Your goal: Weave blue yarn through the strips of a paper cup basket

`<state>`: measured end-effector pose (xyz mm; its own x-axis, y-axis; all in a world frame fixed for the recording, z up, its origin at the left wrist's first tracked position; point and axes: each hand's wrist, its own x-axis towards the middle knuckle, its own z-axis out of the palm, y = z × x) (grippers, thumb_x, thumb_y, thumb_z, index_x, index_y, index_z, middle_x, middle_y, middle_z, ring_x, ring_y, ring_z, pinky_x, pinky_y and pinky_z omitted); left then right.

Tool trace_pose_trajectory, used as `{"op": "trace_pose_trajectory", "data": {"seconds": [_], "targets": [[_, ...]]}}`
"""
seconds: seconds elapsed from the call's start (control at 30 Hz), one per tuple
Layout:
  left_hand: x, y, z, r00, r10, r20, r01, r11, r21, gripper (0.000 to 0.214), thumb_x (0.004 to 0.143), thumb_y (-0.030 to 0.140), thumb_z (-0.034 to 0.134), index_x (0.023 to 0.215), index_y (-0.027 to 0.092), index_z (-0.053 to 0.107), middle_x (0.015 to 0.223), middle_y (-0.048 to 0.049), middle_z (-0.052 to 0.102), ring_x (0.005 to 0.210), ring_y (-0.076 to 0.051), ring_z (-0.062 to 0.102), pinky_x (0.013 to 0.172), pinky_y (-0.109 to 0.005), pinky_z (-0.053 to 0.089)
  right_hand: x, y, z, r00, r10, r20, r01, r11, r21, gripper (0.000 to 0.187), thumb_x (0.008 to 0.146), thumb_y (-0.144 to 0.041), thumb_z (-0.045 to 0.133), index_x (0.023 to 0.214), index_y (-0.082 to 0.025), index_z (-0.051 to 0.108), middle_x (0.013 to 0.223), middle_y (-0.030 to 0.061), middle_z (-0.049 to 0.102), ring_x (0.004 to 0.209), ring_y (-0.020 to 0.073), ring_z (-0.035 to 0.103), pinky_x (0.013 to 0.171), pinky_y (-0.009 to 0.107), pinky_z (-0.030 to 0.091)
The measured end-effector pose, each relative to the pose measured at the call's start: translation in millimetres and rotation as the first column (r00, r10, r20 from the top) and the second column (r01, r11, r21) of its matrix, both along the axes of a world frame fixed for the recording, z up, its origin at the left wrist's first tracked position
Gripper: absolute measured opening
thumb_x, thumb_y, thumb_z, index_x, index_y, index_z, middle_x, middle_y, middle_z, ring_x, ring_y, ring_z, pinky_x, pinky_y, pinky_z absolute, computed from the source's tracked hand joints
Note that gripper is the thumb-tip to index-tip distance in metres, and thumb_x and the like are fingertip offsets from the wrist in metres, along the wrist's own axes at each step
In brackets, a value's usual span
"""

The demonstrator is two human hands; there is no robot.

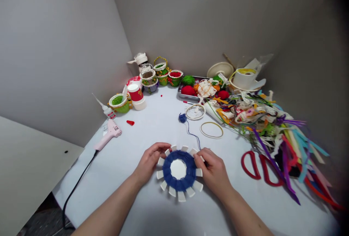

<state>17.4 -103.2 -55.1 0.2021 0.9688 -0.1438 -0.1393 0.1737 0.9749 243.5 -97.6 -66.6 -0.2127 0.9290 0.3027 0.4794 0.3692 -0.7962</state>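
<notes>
Pink plastic hot glue gun (109, 134) lies well left of our white slotted card disc wound with dark-blue yarn (179, 183). Our left hand (149, 162) holds the disc's left edge, fingers (160, 148) curled narrow around the white tabs. Our right hand (214, 172) pinches its upper-right edge, fingers closed on the tabs. Thin dark-blue yarn strand (191, 134) runs from there back to a dark-blue yarn ball (182, 118) behind the disc. Red-handled scissors (243, 165) lie right of the disc.

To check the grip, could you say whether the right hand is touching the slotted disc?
Touching: the head view shows the right hand holding the slotted disc by its edge.
</notes>
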Motion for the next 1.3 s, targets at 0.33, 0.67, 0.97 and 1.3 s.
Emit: {"op": "trace_pose_trajectory", "data": {"seconds": [0.33, 0.67, 0.97, 1.3], "targets": [[1, 1, 3.7, 0.997, 0.029, -0.075, -0.033, 0.998, -0.049, 0.055, 0.074, 0.063, 0.053, 0.104, 0.019, 0.064, 0.105, -0.0093, 0.061, 0.071, -0.015, 0.051, 0.058, -0.025, 0.042, 0, -1, 4.8, 1.0, 0.02, 0.02, -0.019, 1.0, -0.008, 0.03, 0.091, -0.027, 0.045, 0.062, -0.02, 0.047, 0.06, -0.0006, 0.047, 0.062, 0.0146, 0.046, 0.062, 0.028, 0.036], [-7, 3, 6.2, 0.996, -0.063, 0.067, 0.061, 0.998, 0.032, 0.052, 0.083, 0.057, 0.044, 0.11, 0.016, 0.061, 0.108, -0.0123, 0.062, 0.102, -0.023, 0.055, 0.081, -0.031, 0.046, 1, -3, 14.9, 0.988, 0.119, 0.098, -0.115, 0.993, -0.039, 0.031, 0.092, -0.027, 0.044, 0.063, -0.018, 0.05, 0.061, -0.0006, 0.048, 0.061, 0.0129, 0.046, 0.06, 0.026, 0.035], [13, 21, 53.3, 0.682, -0.324, -0.656, 0.465, 0.884, 0.047, 0.028, 0.068, 0.032, 0.068, 0.092, 0.017, 0.068, 0.09, -0.0048, 0.068, 0.082, -0.018, 0.059, 0.071, -0.026, 0.044, 5, -8, 25.2, 0.96, 0.181, 0.216, -0.173, 0.983, -0.053, 0.033, 0.092, -0.027, 0.043, 0.06, -0.018, 0.046, 0.06, -0.0013, 0.048, 0.062, 0.0126, 0.044, 0.061, 0.026, 0.034], [36, 42, 86.6, 0.36, -0.354, -0.863, 0.642, 0.765, -0.046, 0.043, 0.069, 0.045, 0.065, 0.103, 0.02, 0.066, 0.092, -0.0043, 0.069, 0.078, -0.017, 0.06, 0.067, -0.025, 0.042, 13, -4, 27.5, 0.956, 0.147, 0.255, -0.143, 0.989, -0.034, 0.033, 0.093, -0.028, 0.043, 0.062, -0.018, 0.047, 0.062, 0.0003, 0.05, 0.065, 0.0135, 0.046, 0.061, 0.025, 0.034]]}}
